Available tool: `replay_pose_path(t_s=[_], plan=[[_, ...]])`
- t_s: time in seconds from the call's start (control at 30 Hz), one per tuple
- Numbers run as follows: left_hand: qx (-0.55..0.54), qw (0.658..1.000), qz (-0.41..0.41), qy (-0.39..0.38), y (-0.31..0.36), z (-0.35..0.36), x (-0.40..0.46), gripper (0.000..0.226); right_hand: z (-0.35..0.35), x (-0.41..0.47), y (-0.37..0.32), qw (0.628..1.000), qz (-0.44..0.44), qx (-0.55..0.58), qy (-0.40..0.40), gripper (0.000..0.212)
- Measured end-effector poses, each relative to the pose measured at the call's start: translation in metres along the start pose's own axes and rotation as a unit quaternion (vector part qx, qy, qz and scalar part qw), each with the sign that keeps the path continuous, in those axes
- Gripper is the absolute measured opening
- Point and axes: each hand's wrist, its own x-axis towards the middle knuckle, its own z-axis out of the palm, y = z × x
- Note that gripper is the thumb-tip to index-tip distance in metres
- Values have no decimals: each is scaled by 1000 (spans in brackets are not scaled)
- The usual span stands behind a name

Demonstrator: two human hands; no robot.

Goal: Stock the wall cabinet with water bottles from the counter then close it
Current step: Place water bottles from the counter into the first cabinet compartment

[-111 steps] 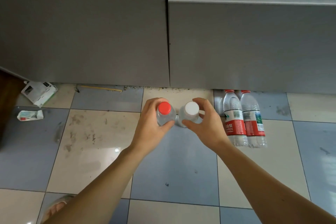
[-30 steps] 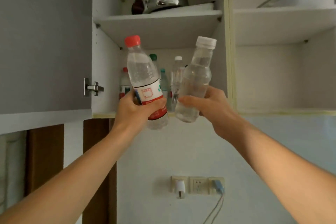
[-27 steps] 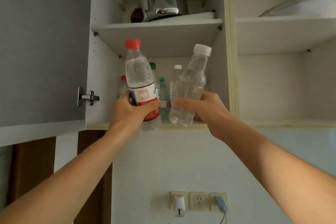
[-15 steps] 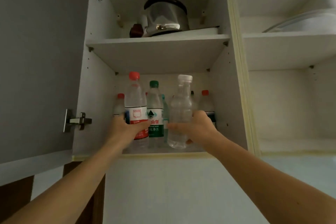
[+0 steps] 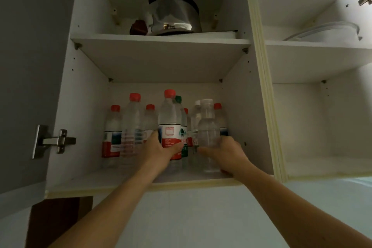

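Cabinet point(image 5: 249, 106) open; lower shelf point(image 5: 100, 179) holds upright bottles. Left hand point(image 5: 161, 153) grips red-capped bottle point(image 5: 169, 125); right hand point(image 5: 223, 155) grips clear bottle point(image 5: 207, 129).

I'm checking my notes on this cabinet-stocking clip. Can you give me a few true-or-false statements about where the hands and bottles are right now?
1. The left hand grips a red-capped bottle with a red and white label. True.
2. The right hand holds a green-capped bottle. False: it holds a clear bottle with a pale cap and no label.
3. Both held bottles are inside the lower compartment of the cabinet. True.
4. The cabinet door is closed. False: it stands open at the left.
5. A metal pot sits on the upper shelf. True.
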Motion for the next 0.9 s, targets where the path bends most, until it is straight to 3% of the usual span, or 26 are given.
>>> replay_pose_path(t_s=[0.33, 0.43, 0.5, 0.63, 0.73, 0.9], plan=[[47, 996, 29, -70, -1, -3, -14, 60, 4, -8, -1, 1000, -10, -28, 7, 39], [93, 994, 55, -24, 4, -1, -21, 57, 4, -12, -2, 998, -5, -51, 37, 66], [131, 987, 80, 39, 6, 0, -27, 54, 6, -17, -4, 992, -9, -77, 98, 76], [177, 970, 137, 100, 6, -1, -47, 50, 4, -31, -9, 978, -77, -42, 189, 49], [172, 963, 176, 113, 11, -3, -63, 41, -4, -43, -10, 977, -129, 9, 169, 35], [136, 964, 205, 100, 36, -4, -95, 30, -23, -84, -5, 965, -209, -1, 157, 22]])
